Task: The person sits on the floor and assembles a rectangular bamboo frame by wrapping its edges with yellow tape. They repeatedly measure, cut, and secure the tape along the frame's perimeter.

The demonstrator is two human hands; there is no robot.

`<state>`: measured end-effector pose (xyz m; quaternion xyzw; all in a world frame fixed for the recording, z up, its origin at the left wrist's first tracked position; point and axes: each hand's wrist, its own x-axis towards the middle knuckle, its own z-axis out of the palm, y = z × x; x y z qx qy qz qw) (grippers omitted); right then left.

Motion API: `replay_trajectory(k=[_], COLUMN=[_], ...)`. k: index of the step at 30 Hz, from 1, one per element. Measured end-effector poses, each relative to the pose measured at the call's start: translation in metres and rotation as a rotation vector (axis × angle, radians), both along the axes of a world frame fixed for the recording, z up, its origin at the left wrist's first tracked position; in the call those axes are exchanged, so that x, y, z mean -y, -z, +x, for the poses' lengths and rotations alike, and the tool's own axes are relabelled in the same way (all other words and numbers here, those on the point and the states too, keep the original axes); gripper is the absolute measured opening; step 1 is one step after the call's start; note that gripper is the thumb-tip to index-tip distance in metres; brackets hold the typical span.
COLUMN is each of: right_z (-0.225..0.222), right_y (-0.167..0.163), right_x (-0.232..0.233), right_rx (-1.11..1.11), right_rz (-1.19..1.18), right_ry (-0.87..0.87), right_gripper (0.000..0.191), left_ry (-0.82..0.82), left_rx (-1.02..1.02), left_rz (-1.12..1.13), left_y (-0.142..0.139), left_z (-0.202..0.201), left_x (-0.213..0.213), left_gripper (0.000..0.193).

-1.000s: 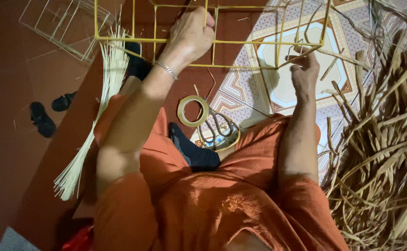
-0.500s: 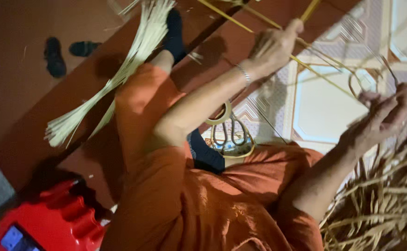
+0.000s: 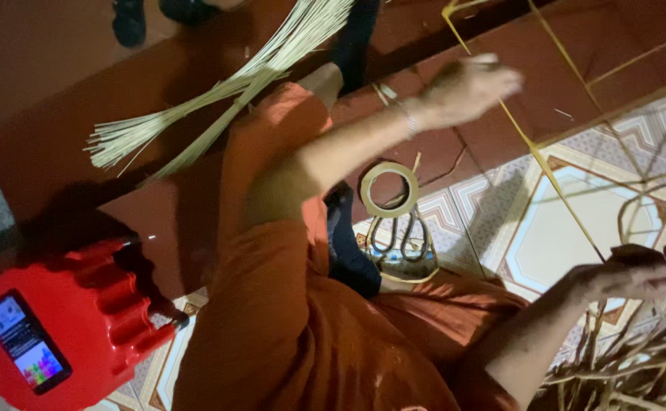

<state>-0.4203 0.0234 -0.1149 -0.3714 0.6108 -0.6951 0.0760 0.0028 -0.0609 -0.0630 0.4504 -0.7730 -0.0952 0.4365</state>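
**Both hands on the yellow strip frame, down on the tiled floor**

From the head camera, looking down: the left hand (image 3: 466, 90) is stretched out ahead, fingers curled over a bar of the thin yellow cane frame (image 3: 553, 179), though motion blur keeps me from telling how tightly they close. The right hand (image 3: 637, 272) sits low at the right edge, fingers folded around the lower end of the same long yellow strip, which runs slanting between the two hands.

Between the knees lies a flat roll of tan tape (image 3: 388, 189), and touching its near side, a pair of metal scissors (image 3: 401, 240). Far left, a red moulded plastic stool (image 3: 97, 320) carries a phone with a lit colourful screen (image 3: 25, 352) on its seat. A bundle of pale thin reed splints (image 3: 226, 87) fans out across the dark red floor (image 3: 66, 84), beside the orange-clad knee. A heap of dry brownish fibre strips (image 3: 637, 365) crowds the lower right corner.

The surface: plain red tiling at left, patterned white and blue tiles (image 3: 553, 236) at right. Dark sandals (image 3: 129, 19) at the top edge. Light is dim and warm.
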Motion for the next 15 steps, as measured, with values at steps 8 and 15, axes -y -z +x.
replay_trajectory(k=[8, 15], right_z=[-0.022, -0.027], right_y=[0.015, 0.027], right_x=[0.013, 0.002], right_rx=[-0.093, -0.194], right_rz=[0.174, 0.31], right_ry=[0.181, 0.279], right_gripper=[0.067, 0.065], left_ry=[-0.523, -0.716], left_rx=[0.289, 0.319], left_rz=[0.584, 1.222], left_y=[0.037, 0.051], left_z=[0.239, 0.345], left_x=[0.001, 0.017], left_gripper=[0.017, 0.034])
